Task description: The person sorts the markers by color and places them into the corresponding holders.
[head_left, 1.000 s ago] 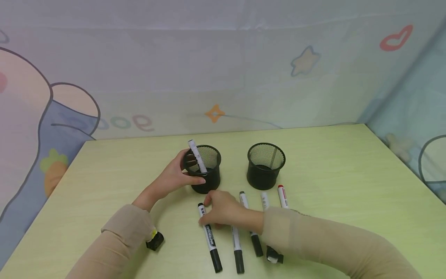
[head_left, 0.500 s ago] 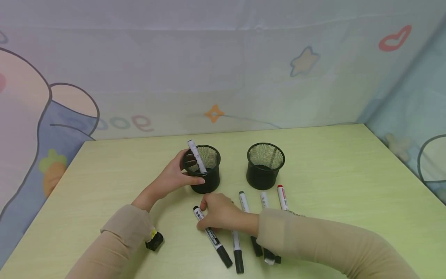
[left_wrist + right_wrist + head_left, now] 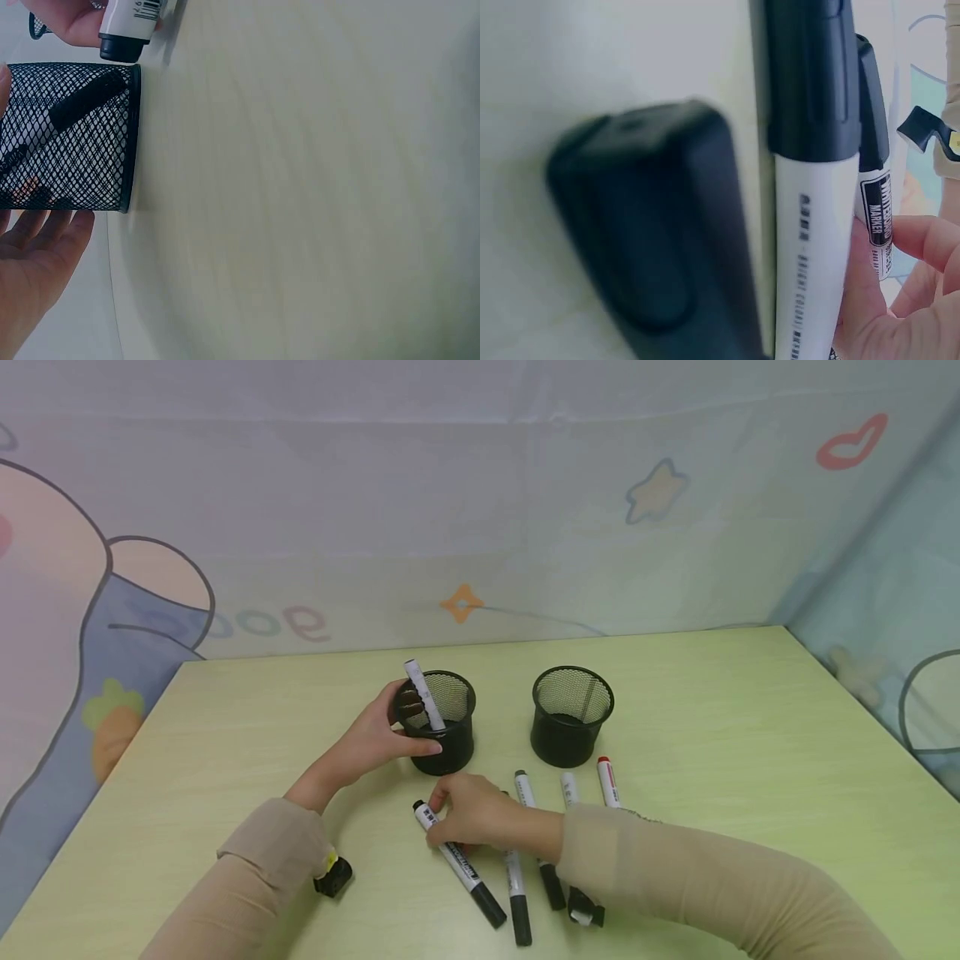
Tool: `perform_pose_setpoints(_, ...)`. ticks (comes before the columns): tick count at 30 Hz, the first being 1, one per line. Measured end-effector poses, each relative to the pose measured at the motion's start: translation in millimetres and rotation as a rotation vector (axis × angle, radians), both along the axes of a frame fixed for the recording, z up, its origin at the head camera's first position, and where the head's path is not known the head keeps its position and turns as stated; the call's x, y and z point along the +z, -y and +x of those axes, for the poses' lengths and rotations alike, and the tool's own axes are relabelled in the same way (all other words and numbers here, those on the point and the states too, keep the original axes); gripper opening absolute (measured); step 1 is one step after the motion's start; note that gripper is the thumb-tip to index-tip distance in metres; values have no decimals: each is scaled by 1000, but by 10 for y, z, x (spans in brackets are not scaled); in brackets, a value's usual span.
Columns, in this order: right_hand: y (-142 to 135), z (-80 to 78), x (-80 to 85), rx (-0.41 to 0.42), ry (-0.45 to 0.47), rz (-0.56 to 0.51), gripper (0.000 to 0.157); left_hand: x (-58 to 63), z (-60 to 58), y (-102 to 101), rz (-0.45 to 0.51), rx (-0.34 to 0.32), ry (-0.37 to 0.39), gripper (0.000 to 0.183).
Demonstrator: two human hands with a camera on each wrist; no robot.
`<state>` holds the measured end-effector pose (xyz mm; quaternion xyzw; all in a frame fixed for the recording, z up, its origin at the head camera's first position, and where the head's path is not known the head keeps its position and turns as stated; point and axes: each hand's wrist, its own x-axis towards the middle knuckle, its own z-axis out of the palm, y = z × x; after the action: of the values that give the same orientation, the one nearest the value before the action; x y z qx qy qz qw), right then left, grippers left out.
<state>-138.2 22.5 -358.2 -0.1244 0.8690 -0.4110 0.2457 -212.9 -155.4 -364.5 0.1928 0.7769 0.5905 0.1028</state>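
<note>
In the head view, my left hand [image 3: 367,739] holds a black mesh pen cup [image 3: 456,745] by its left side, thumb across the front. A white marker [image 3: 424,695] leans inside that cup; through the mesh in the left wrist view, its black cap [image 3: 86,97] shows. Just in front of the cup, my right hand [image 3: 483,814] pinches a black-capped whiteboard marker [image 3: 467,870], which slants low over or on the table; I cannot tell which. The right wrist view shows thumb and finger on this marker's label [image 3: 875,206]. Beside it lies another black-capped marker [image 3: 516,881], partly under the right hand.
A second mesh pen cup [image 3: 566,739] stands to the right. Under and beyond my right forearm lie more markers: a dark-ended one [image 3: 526,789], a white one [image 3: 570,789] and a red-ended one [image 3: 608,782]. A patterned cloth [image 3: 480,510] hangs behind the table [image 3: 712,718].
The pinched marker has turned: its far end has swung left and its capped near end right. The marker beside it has shifted slightly right. My left hand and its cup have stayed put.
</note>
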Motion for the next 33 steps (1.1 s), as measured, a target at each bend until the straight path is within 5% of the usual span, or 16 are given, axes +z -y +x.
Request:
perform_pose_setpoints(15, -45, -19, 23, 31, 142, -184, 22, -3, -10, 3, 4, -3, 15, 87)
perform_pose_setpoints(33, -165, -87, 57, 222, 339, -374, 26, -9, 1, 3, -10, 11, 2, 87)
